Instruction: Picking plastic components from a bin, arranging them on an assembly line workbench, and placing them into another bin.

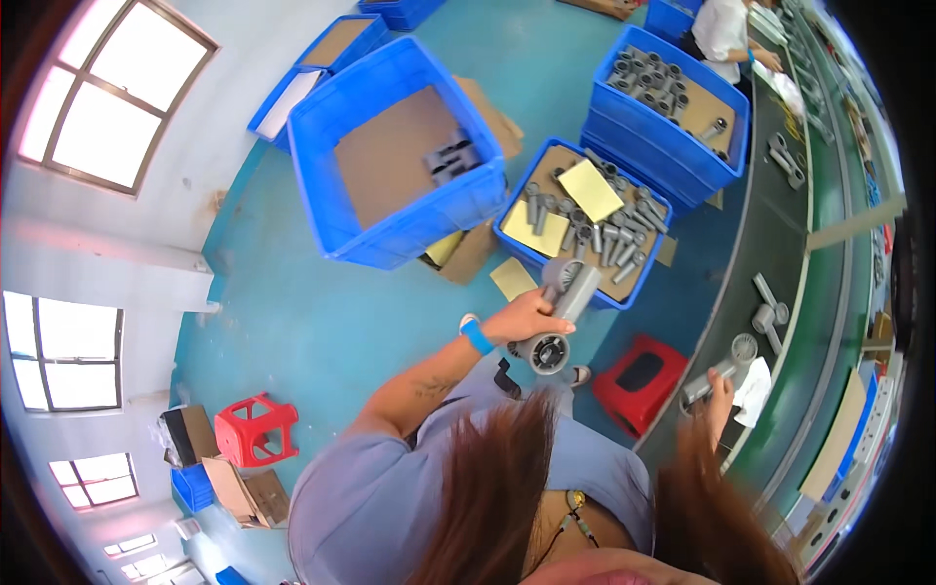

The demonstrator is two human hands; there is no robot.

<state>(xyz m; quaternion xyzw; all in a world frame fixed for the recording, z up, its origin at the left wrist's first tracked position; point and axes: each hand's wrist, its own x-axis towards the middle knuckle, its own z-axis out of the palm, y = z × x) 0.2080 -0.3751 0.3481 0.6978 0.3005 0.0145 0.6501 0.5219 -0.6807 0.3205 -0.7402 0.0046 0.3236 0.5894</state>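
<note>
Beside dark conveyor belt [749, 255], L hand [526, 318] grips grey plastic round-headed pcs [583, 292], exact qty unclear, near edge of blue rectangular plastic crate [515, 247] w/ brown cardboard lining, holding similar pcs. Over belt, R hand [720, 398] is closed on handle of one grey plastic round-headed unit [744, 349], w/ crumpled white sheet [753, 393] just beside; add'l grey plastic parts [765, 314] lie farther up belt.
</note>
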